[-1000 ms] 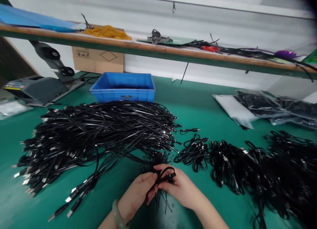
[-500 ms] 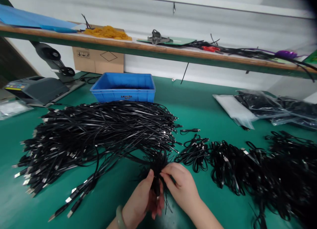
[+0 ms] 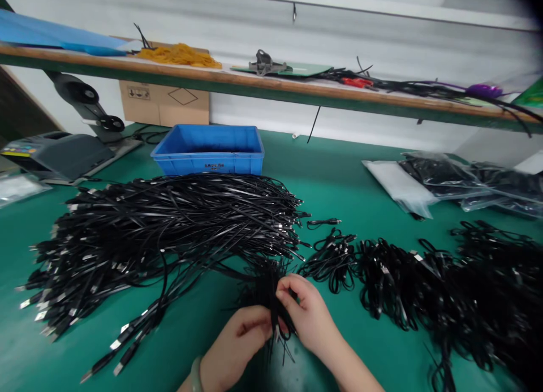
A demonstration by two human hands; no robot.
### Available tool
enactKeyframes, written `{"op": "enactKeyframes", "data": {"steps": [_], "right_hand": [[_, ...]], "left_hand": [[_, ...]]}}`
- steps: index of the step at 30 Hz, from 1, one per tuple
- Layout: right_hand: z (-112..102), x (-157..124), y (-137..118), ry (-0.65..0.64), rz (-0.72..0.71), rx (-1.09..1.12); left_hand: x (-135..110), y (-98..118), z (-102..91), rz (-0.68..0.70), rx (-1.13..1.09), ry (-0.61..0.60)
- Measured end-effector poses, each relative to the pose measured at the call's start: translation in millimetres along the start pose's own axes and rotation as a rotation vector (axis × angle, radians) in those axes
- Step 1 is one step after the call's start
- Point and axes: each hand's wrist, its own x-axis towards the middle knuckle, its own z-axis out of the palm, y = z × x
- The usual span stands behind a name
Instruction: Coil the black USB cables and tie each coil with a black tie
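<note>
My left hand, a pale bangle on its wrist, is closed on a folded black USB cable at the front middle of the table. Right beside it, my right hand has thumb and forefinger pinched together against the cable's side. What lies in that pinch is too small and dark to make out. Behind the fingers is a clump of thin black strips, partly hidden by my hands. To the left spreads a large pile of straight black USB cables, with a few pulled towards the front.
Folded cables lie heaped on the right, beside a smaller bunch. A blue bin stands behind the pile, a grey machine at left. Plastic bags rest at back right. A shelf crosses above.
My left hand has turned from palm up to a pinch round the folded cable. My right hand has shifted slightly and stays pinched beside it. The view has moved a little.
</note>
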Motion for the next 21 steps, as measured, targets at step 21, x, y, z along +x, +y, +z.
{"op": "enactKeyframes", "data": {"steps": [21], "right_hand": [[-0.5, -8.7, -6.1, -0.027, -0.100, 0.010]], "left_hand": [[10.4, -9.5, -2.9, 0.128, 0.055, 0.087]]}}
